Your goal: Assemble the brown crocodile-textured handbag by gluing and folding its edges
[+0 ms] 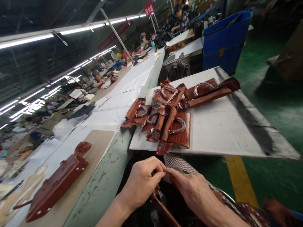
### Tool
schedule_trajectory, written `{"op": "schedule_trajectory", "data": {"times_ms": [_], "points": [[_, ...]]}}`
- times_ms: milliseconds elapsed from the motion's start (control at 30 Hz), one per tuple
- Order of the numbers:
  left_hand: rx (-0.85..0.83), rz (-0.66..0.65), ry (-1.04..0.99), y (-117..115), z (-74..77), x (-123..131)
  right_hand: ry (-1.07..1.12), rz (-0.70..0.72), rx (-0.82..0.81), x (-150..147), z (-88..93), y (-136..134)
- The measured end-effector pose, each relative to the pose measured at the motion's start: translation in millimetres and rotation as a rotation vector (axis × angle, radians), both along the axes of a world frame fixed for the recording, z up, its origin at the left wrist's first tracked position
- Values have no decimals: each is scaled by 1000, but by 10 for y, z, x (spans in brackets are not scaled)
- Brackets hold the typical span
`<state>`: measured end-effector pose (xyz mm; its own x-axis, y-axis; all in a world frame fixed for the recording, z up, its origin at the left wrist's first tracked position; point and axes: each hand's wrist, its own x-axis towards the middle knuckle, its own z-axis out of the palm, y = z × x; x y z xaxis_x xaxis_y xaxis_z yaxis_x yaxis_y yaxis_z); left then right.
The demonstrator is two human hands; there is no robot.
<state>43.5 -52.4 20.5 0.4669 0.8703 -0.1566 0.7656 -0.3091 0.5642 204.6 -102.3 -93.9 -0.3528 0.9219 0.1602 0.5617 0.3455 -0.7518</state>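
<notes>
My left hand is closed, thumb and forefinger pinched together at the edge of a brown leather piece over my lap. My right hand meets it from the other side, its fingers pressed on the same piece near the left fingertips. The leather hangs down between my wrists; most of it is in shadow or behind the hands, so its full shape cannot be made out. Just beyond my hands, several brown crocodile-pattern leather bag panels with plastic-wrapped handles lie in a heap on a white board.
On the long workbench to my left lies a brown leather bag part with metal studs. A blue bin stands beyond the board. Other people work farther along the benches. Checked cloth covers my lap. The floor is green with a yellow stripe.
</notes>
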Motion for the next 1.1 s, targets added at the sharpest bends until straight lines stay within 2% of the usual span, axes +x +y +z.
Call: {"op": "schedule_trajectory", "data": {"times_ms": [167, 500, 767, 867, 967, 1100], "points": [[16, -1, 8, -36, 26, 4, 49, -2, -20, 14, 25, -15], [168, -44, 16, -106, -53, -32, 57, 3, 9, 23, 71, -42], [163, -100, 26, -99, -46, -73, 9, 58, -25, 2, 46, -71], [108, -41, 22, -120, -6, -74, 118, 108, -68, 10, 141, -33], [7, 77, -9, -143, 45, -54, 214, 189, -152, -2, 255, 55], [-119, 233, -28, -184, 107, -53, 112, 163, -154, -68, 295, 162]]}}
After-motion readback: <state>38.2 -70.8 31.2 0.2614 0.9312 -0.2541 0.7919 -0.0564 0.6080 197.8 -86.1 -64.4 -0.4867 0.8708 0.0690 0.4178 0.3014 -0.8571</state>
